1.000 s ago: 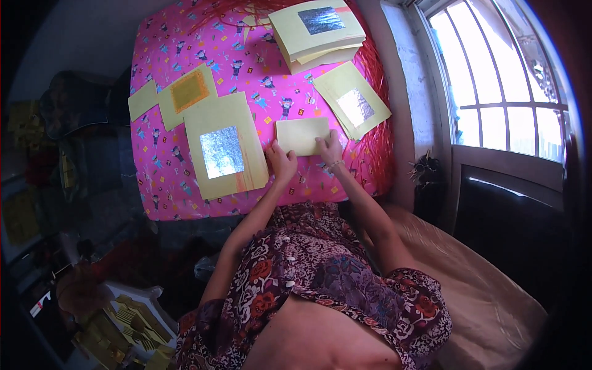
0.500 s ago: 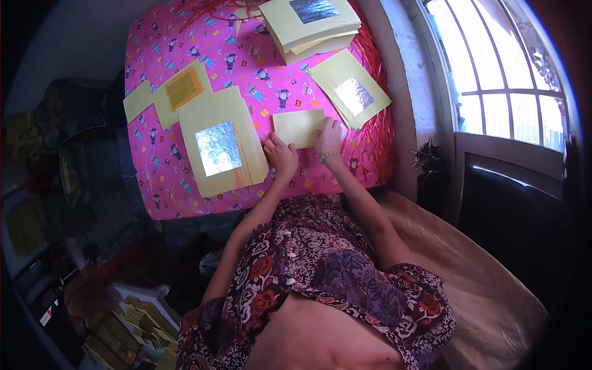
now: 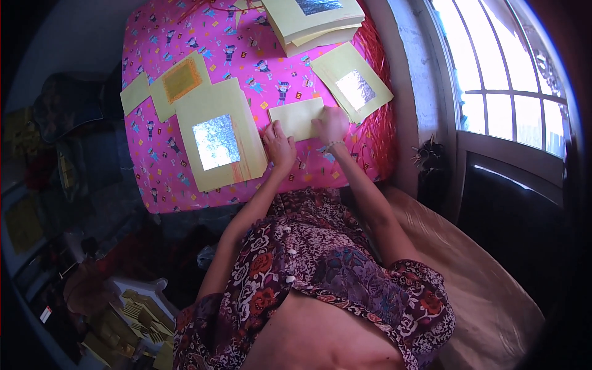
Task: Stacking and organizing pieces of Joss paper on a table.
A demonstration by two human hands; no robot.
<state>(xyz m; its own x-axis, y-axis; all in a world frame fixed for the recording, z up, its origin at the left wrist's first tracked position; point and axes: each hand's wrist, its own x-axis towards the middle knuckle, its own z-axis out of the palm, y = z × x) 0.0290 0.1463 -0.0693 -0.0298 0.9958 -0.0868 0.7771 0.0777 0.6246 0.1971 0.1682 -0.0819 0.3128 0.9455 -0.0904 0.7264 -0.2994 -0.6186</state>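
Note:
A small, pale yellow rectangle of paper or card (image 3: 296, 117) lies on the pink patterned table cover (image 3: 228, 61), in front of me. My left hand (image 3: 280, 147) rests on its lower left corner, fingers stretched out. Over its right edge is my right hand (image 3: 333, 126), smeared by motion and with fingers hard to make out. Left of them lie larger yellow sheets (image 3: 245, 111) bearing a shiny silver rectangle and an orange-streaked edge. Beyond my right hand is another yellow sheet (image 3: 333, 66) with a silver rectangle.
A thick stack of yellow sheets (image 3: 280, 21) stands at the table's far side. Further left are a yellow card with an orange-bordered panel (image 3: 163, 110) and a small plain piece (image 3: 135, 94). Red strands (image 3: 383, 145) hang along the right edge, beside a wall and barred window.
My right hand has closed up and blurred over the paper's right edge. The paper has tilted slightly, and my left fingers lie further onto its corner.

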